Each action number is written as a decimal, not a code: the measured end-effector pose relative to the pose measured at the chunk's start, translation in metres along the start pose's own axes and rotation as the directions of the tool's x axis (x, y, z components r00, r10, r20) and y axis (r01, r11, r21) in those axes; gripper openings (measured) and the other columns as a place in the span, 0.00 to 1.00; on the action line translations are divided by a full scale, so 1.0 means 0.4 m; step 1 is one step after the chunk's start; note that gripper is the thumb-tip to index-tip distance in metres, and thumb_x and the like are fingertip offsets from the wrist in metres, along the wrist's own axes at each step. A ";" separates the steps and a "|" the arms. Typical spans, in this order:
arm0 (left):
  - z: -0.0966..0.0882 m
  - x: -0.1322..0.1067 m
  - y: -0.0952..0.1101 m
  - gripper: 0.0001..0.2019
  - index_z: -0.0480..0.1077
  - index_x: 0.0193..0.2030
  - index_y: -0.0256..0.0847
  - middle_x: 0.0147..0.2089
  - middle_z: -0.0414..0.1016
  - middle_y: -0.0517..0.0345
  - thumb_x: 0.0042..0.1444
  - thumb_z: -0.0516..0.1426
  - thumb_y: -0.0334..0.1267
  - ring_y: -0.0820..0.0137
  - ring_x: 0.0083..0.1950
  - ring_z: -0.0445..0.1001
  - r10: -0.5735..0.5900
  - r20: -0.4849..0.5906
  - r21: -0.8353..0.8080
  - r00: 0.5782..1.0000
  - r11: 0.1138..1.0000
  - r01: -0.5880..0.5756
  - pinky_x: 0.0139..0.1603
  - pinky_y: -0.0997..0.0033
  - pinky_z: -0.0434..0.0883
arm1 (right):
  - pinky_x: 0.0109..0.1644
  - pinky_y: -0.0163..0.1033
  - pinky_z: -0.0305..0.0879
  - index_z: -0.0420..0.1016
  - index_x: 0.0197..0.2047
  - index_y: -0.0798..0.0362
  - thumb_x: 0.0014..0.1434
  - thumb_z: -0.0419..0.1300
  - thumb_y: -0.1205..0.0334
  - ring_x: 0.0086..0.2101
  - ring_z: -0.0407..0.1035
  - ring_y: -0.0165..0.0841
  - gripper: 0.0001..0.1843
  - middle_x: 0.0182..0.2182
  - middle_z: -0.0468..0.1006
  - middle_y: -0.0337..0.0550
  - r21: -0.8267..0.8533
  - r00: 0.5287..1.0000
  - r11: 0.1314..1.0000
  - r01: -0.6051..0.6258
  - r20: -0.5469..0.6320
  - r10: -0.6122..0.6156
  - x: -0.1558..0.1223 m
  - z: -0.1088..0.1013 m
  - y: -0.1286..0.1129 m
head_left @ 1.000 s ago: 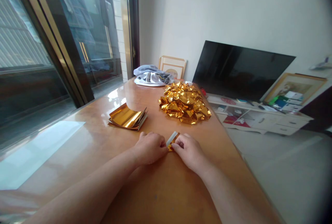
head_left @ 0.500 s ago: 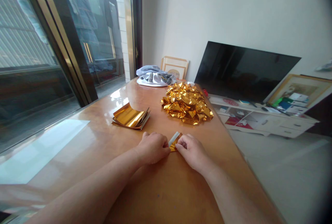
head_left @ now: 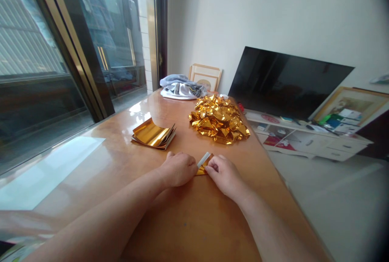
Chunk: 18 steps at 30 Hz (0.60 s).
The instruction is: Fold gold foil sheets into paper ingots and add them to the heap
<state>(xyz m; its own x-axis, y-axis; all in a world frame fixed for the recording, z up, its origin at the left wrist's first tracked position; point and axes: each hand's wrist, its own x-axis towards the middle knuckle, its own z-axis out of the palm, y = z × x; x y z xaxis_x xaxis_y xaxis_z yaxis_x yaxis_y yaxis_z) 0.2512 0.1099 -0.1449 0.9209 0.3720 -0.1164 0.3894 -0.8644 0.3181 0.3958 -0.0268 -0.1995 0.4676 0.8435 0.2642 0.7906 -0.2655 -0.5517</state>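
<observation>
A small folded piece of gold foil paper (head_left: 203, 164) lies on the wooden table (head_left: 194, 217), pinched between both hands. My left hand (head_left: 178, 169) presses its left side with curled fingers. On its right edge, my right hand (head_left: 223, 174) closes in a pinch. A white strip of the paper's back shows at the top. Further off lie a stack of flat gold foil sheets (head_left: 152, 134) and a heap of folded gold foil pieces (head_left: 219, 119).
A grey-white cloth bundle (head_left: 180, 88) and a framed picture (head_left: 206, 77) sit at the table's far end. Glass sliding doors run along the left. To the right stand a dark TV screen (head_left: 288, 84) and a low white cabinet (head_left: 306, 140) with clutter.
Both hands have stayed on the small foil piece with only slight finger shifts. The view has drifted a little.
</observation>
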 end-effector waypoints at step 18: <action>0.009 0.004 -0.009 0.17 0.73 0.32 0.43 0.40 0.81 0.52 0.63 0.47 0.45 0.59 0.43 0.77 0.049 -0.039 0.024 0.998 0.999 -0.049 0.46 0.60 0.64 | 0.38 0.36 0.57 0.68 0.29 0.50 0.61 0.60 0.64 0.35 0.65 0.34 0.08 0.31 0.71 0.40 -0.082 1.000 0.996 0.018 -0.015 -0.019 -0.003 0.003 -0.004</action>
<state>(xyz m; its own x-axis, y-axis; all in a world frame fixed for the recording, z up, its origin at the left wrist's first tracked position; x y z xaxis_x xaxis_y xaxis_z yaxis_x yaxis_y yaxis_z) 0.2513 0.1122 -0.1497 0.9376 0.3418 -0.0635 0.3445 -0.8892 0.3009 0.3936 -0.0267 -0.2000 0.4581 0.8414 0.2866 0.8287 -0.2877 -0.4801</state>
